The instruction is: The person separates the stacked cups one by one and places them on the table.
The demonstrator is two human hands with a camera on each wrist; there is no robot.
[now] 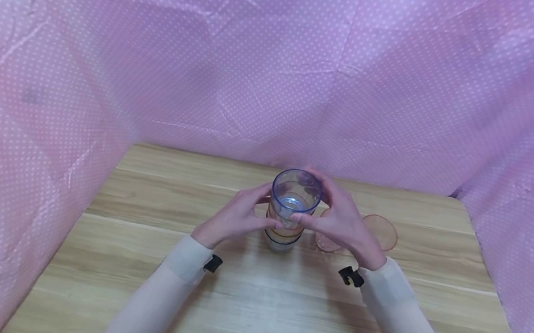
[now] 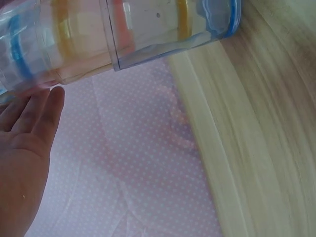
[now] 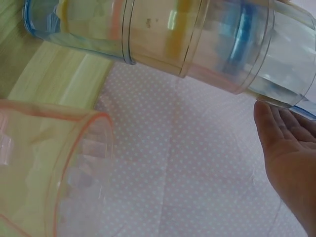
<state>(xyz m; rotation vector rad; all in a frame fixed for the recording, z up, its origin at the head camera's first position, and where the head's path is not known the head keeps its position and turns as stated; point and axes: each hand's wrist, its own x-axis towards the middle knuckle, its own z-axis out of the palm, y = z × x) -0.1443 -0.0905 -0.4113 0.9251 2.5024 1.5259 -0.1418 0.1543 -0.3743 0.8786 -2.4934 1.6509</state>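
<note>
Several fingers and the thumb of the left grip (image 1: 238, 213) curve partway round an upright cup stack (image 1: 291, 233) on the bench (image 1: 248, 315); the right grip (image 1: 342, 219) curls about its blue-rimmed top cup (image 1: 296, 191). An orange-tinted cup (image 3: 54, 158) stands just beyond. Stacking appears in hand; the next move likely calls for level, even pressure.

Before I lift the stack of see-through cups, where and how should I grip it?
Probably low, around the bottom cup, from both sides at once: the stack is tall, upright and nested, so a higher grip might lift only part of it.
</note>
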